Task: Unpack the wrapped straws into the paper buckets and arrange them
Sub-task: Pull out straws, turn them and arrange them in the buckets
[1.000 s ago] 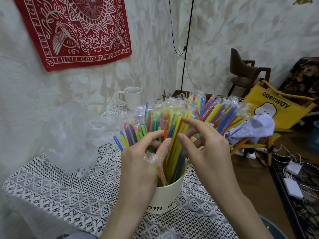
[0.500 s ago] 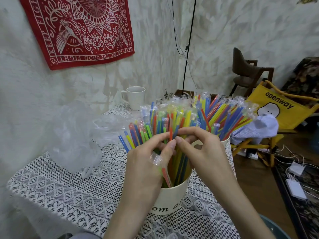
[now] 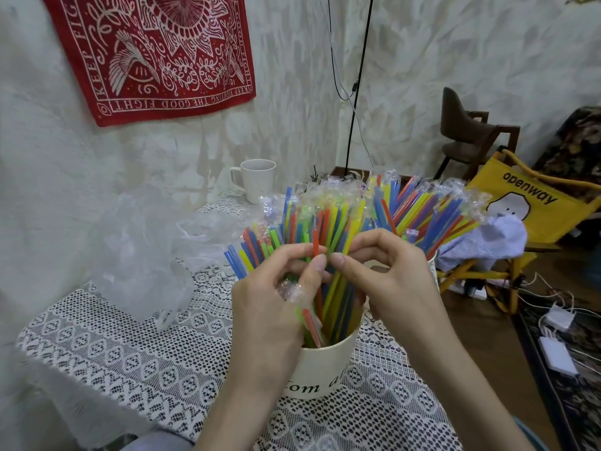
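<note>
the wrapped straws (image 3: 341,229) stand fanned in a cream paper bucket (image 3: 322,362) at the table's near edge, about 6 o'clock on the lace tablecloth (image 3: 130,346). a second bunch leans out at 2 o'clock in what looks like another bucket, mostly hidden. the left hand (image 3: 273,304) pinches an orange straw (image 3: 315,242) near its top, with a crumpled bit of wrapper tucked against the palm; the right hand (image 3: 383,281) pinches the same cluster just beside it, fingertips nearly touching.

these straws look feather-light, thin, springy and slick in their film, so a grip near the top ends, thumb against forefinger, seems best; squeezing hard may kink them.

open room lies at 9 o'clock, up to the heap of clear plastic (image 3: 143,252). the white mug (image 3: 257,180) sits at 12 o'clock, well apart. the table edge at 3 o'clock is close, so a tipped bucket could spill over it.
</note>
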